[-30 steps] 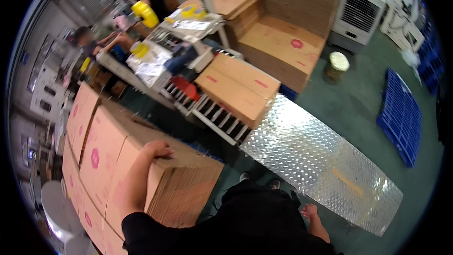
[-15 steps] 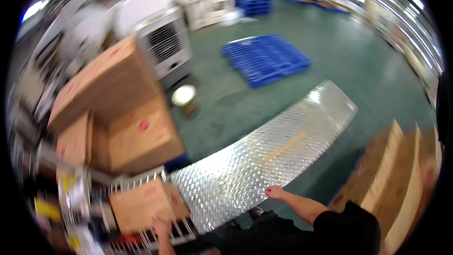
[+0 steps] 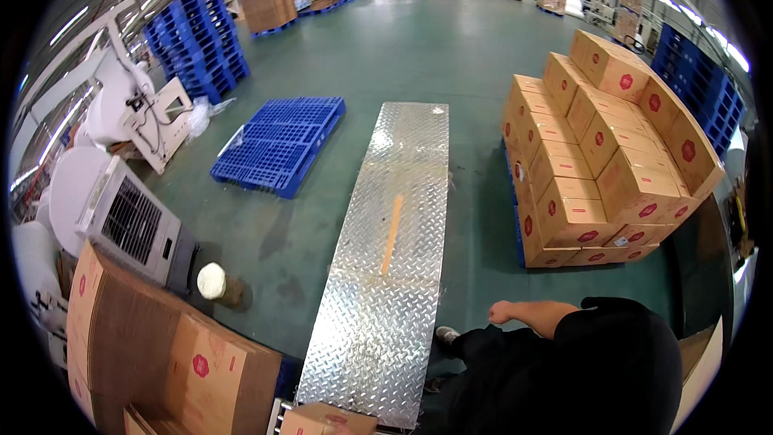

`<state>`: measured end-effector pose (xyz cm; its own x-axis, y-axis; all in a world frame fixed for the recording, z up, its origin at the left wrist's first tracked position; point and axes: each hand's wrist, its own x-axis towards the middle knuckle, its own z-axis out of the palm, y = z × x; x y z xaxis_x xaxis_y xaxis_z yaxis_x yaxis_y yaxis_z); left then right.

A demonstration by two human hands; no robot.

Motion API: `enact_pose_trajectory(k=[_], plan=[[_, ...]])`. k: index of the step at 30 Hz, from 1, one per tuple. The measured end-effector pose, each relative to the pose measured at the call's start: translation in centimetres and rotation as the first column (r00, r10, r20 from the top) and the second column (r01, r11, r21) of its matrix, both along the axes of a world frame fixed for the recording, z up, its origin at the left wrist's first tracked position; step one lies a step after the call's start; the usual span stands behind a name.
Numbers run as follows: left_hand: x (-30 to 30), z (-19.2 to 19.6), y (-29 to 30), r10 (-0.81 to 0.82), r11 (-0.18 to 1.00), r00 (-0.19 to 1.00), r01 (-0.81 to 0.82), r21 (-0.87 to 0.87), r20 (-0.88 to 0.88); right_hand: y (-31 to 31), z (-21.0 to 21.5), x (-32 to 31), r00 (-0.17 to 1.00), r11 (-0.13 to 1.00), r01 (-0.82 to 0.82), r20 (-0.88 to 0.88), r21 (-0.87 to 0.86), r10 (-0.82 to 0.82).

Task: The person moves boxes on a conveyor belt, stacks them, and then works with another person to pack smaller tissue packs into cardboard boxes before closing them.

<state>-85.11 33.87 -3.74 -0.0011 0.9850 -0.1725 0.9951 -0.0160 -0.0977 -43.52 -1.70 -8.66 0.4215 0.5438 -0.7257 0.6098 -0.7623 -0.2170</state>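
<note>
In the head view, the right hand hangs beside the metal plate, its fingers curled together with nothing visible in them; the left hand cannot be made out, nor its fingers' state. The near carton sits at the plate's near end, probably because the plate extends that surface. Stacked cartons stand tiered, likely for stability. The plate separates the right hand from the blue pallet, pail and air cooler.

The metal plate is silver, with a diamond tread pattern and a tan stripe. The near carton is brown. At right, stacked cartons are brown with red marks; at left, the pallet is blue.
</note>
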Motion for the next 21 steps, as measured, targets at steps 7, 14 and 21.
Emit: enact_pose_trajectory(k=[7, 14, 21], plan=[[-0.5, 0.0, -9.6, -0.116, 0.988, 0.992, 0.110, -0.111, -0.049, 11.4, -0.7, -1.0, 0.960, 0.959, -0.280, -0.026, -0.033, 0.280], [1.0, 4.9, -11.1, -0.252, 0.937, 0.854, 0.332, -0.105, 0.455, 26.6, 0.7, -11.7, 0.974, 0.930, 0.007, -0.211, 0.367, 0.076], [5.2, -1.2, -8.6, 0.507, 0.852, 0.642, -0.472, -0.224, 0.575, 26.6, 3.2, -11.5, 0.957, 0.929, 0.211, -0.258, 0.305, -0.133]])
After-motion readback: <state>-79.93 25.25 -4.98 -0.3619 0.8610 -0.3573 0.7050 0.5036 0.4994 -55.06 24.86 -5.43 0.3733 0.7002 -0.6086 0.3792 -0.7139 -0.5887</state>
